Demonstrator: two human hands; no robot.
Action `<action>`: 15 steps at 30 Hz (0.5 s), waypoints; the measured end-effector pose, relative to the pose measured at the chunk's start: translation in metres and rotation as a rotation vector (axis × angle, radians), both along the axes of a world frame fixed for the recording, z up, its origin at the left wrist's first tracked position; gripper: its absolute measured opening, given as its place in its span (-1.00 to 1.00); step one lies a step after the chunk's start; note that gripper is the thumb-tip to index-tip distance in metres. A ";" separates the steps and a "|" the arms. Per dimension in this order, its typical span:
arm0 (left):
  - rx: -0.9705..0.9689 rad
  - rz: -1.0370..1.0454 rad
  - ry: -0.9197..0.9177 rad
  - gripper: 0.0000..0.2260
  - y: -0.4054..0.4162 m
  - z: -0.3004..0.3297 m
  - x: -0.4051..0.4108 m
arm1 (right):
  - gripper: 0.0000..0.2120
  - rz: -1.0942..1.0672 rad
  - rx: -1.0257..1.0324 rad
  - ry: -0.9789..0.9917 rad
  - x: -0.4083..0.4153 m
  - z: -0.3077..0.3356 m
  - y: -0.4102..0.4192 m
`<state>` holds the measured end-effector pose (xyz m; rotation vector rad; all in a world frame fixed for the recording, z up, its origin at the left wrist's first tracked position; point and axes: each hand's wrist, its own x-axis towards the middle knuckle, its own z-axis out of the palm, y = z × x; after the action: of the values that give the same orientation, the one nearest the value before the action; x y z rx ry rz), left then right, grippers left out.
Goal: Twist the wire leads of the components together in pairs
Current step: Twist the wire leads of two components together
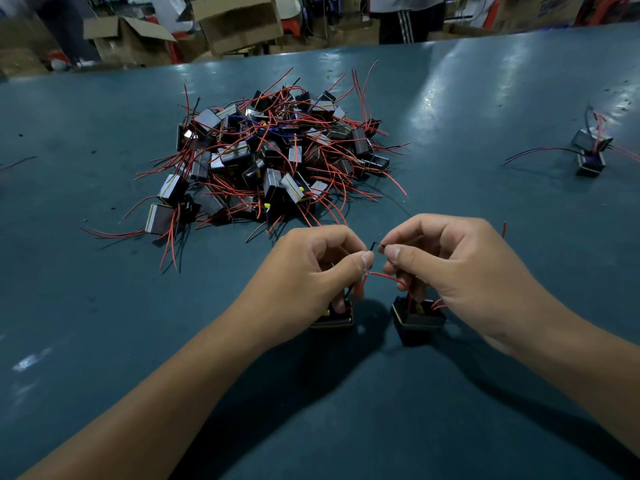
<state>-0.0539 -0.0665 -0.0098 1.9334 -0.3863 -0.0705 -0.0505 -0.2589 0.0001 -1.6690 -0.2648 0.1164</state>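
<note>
Two small black box components stand on the teal table in front of me, one (333, 318) under my left hand and one (418, 318) under my right. My left hand (317, 268) pinches a thin black lead between thumb and forefinger. My right hand (450, 261) pinches the facing black lead (375, 244), and the two tips meet between my thumbs. A red wire (388, 277) arcs between the two components below my fingers.
A big heap of the same black components with red leads (273, 157) lies on the table beyond my hands. A joined pair (590, 152) sits at the far right. Cardboard boxes (239, 22) and standing people are past the table's far edge.
</note>
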 end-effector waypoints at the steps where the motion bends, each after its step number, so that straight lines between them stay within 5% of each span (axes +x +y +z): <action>1: -0.001 0.000 -0.002 -0.86 0.000 0.000 0.000 | -0.91 -0.003 0.001 -0.005 0.000 0.000 0.000; 15: -0.008 -0.005 -0.001 -0.86 0.000 0.002 -0.001 | -0.89 -0.017 0.028 -0.045 -0.002 -0.004 0.003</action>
<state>-0.0553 -0.0665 -0.0083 1.9252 -0.3911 -0.0714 -0.0524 -0.2554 -0.0039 -1.6475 -0.2848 0.0617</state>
